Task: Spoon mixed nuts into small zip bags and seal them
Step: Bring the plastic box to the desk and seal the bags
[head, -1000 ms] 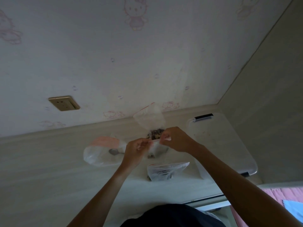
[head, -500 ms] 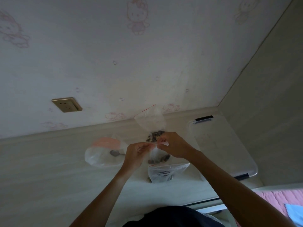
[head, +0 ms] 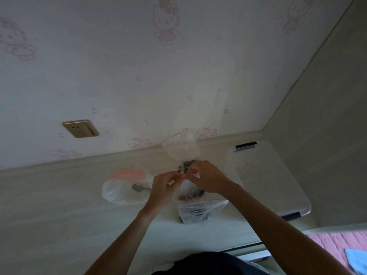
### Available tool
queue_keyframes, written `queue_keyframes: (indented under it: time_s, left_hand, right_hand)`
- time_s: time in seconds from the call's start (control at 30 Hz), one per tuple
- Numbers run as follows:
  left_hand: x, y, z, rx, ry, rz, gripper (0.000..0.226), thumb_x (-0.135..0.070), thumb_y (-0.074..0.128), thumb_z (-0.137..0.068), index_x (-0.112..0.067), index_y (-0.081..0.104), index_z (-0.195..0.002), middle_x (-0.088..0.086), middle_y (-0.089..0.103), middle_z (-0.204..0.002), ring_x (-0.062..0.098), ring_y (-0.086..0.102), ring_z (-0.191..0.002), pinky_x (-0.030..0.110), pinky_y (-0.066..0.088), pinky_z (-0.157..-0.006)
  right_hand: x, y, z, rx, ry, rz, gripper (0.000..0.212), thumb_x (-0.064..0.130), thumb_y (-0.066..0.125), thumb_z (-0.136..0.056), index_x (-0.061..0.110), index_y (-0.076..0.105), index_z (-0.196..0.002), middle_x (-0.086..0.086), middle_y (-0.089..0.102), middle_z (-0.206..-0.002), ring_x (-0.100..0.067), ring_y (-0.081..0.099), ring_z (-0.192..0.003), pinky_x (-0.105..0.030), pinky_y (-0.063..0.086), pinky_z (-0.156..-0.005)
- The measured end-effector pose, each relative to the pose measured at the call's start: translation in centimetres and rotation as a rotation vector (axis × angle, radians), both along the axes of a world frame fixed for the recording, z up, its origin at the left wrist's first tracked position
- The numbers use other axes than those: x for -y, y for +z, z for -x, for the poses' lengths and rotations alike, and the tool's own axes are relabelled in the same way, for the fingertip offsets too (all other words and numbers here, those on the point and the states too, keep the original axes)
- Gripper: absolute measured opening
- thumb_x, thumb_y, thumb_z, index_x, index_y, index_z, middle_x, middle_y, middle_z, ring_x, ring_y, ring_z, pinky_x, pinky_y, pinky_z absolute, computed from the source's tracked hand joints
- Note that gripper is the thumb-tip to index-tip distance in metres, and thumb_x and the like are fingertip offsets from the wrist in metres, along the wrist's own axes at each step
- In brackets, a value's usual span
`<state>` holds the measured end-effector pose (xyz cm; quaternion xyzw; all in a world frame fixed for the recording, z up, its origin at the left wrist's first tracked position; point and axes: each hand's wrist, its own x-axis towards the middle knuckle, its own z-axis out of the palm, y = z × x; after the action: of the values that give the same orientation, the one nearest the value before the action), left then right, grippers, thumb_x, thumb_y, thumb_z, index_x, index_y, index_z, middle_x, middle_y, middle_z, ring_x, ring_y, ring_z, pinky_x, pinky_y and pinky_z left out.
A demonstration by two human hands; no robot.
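Note:
Both hands pinch the red-striped top edge of a small clear zip bag [head: 188,190] with dark nuts at its bottom, held just above the table. My left hand [head: 165,185] grips the left end of the strip and my right hand [head: 205,178] the right end. Behind them stands a taller clear bag [head: 181,148] with nuts in it and a red-lined mouth. A filled zip bag [head: 200,211] lies on the table in front of my hands. A metal spoon [head: 139,187] rests on a clear and pink plastic bag [head: 123,187] at the left.
A clear plastic box lid [head: 268,181] with black clips lies on the table [head: 59,205] at the right. The wall with a socket [head: 80,129] runs along the table's far edge. A pink bed cover [head: 337,247] shows at the lower right.
My two hands have drawn closer together along the bag's top strip. The small bag hangs a little lower in front of the tall bag.

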<state>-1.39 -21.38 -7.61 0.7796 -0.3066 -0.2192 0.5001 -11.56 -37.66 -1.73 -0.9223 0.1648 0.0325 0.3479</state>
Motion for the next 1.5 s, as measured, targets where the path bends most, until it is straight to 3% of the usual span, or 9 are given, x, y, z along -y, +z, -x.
queue_keyframes:
  time_s: [0.2,0.4,0.5,0.8,0.87,1.0,1.13,1.3,1.5]
  left_hand:
    - [-0.1,0.2,0.1,0.032,-0.026,-0.004,0.01,-0.026,0.075,-0.094,-0.02,0.083,-0.095,-0.014,0.079,-0.09,-0.001,0.073,-0.088,0.016,0.055,-0.082]
    - [-0.1,0.3,0.2,0.01,-0.029,0.002,0.007,-0.027,0.075,-0.094,-0.025,0.081,-0.09,-0.015,0.079,-0.088,-0.001,0.072,-0.087,0.017,0.052,-0.082]
    - [-0.3,0.2,0.1,0.001,-0.051,0.002,0.005,-0.027,0.075,-0.095,-0.027,0.079,-0.092,-0.015,0.079,-0.089,-0.001,0.072,-0.088,0.016,0.052,-0.08]
    - [0.1,0.1,-0.1,0.004,-0.065,0.013,0.017,-0.02,0.074,-0.096,-0.035,0.072,-0.088,-0.016,0.076,-0.087,-0.002,0.07,-0.085,0.011,0.05,-0.077]
    - [0.4,0.3,-0.2,0.0,-0.088,0.023,0.014,-0.019,0.077,-0.094,-0.033,0.073,-0.091,-0.014,0.076,-0.091,-0.002,0.07,-0.087,0.01,0.049,-0.079]
    - [0.9,0.3,-0.8,0.031,-0.134,-0.013,0.005,-0.023,0.079,-0.091,-0.029,0.079,-0.093,-0.013,0.078,-0.09,0.001,0.072,-0.087,0.016,0.052,-0.079]
    - [1.0,0.1,-0.9,0.03,-0.111,-0.023,0.003,-0.023,0.079,-0.092,-0.025,0.081,-0.09,-0.01,0.079,-0.087,0.002,0.073,-0.085,0.02,0.052,-0.079]
    - [1.1,-0.2,-1.1,0.049,-0.13,-0.018,0.011,-0.023,0.077,-0.093,-0.031,0.074,-0.086,-0.01,0.077,-0.085,0.004,0.071,-0.081,0.028,0.053,-0.079]
    - [1.9,0.2,-0.9,0.085,-0.204,-0.06,0.013,-0.031,0.084,-0.086,-0.038,0.078,-0.095,-0.027,0.074,-0.089,-0.009,0.069,-0.089,0.01,0.047,-0.081]
  right_hand:
    - [-0.4,0.2,0.1,0.048,0.046,0.116,0.018,0.021,0.061,-0.098,0.011,0.075,-0.102,-0.005,0.074,-0.099,-0.018,0.066,-0.088,-0.021,0.039,-0.076]
    - [-0.6,0.0,0.2,0.074,0.092,0.218,0.021,0.021,0.055,-0.1,0.008,0.071,-0.1,-0.006,0.072,-0.098,-0.023,0.065,-0.088,-0.029,0.046,-0.086]
    - [-0.2,-0.4,0.6,0.072,0.099,0.213,0.02,0.024,0.056,-0.102,0.01,0.071,-0.1,-0.004,0.07,-0.101,-0.019,0.063,-0.09,-0.022,0.04,-0.079]
    - [0.9,-0.9,1.4,0.045,0.089,0.235,0.018,0.022,0.053,-0.103,0.012,0.067,-0.098,-0.003,0.068,-0.099,-0.018,0.061,-0.088,-0.033,0.046,-0.087]
    - [0.9,-0.9,1.3,0.059,0.09,0.219,0.021,0.023,0.053,-0.104,0.011,0.069,-0.099,-0.003,0.068,-0.099,-0.018,0.061,-0.087,-0.031,0.044,-0.084]
    - [0.6,-0.9,1.0,0.061,0.128,0.183,0.026,0.028,0.053,-0.106,0.009,0.071,-0.102,-0.006,0.069,-0.1,-0.015,0.059,-0.085,-0.027,0.042,-0.078]
    - [1.5,-1.0,1.5,0.012,0.13,0.197,0.026,0.031,0.052,-0.106,0.012,0.07,-0.106,-0.003,0.068,-0.105,-0.017,0.062,-0.092,-0.033,0.049,-0.089]
    - [1.8,-1.4,2.1,0.036,0.118,0.229,0.018,0.024,0.056,-0.103,0.013,0.07,-0.097,0.0,0.067,-0.097,-0.015,0.06,-0.085,-0.033,0.047,-0.09]
    - [1.6,-1.3,1.9,0.06,0.142,0.216,0.022,0.024,0.056,-0.103,0.012,0.075,-0.1,-0.004,0.073,-0.097,-0.021,0.066,-0.083,-0.038,0.051,-0.086]
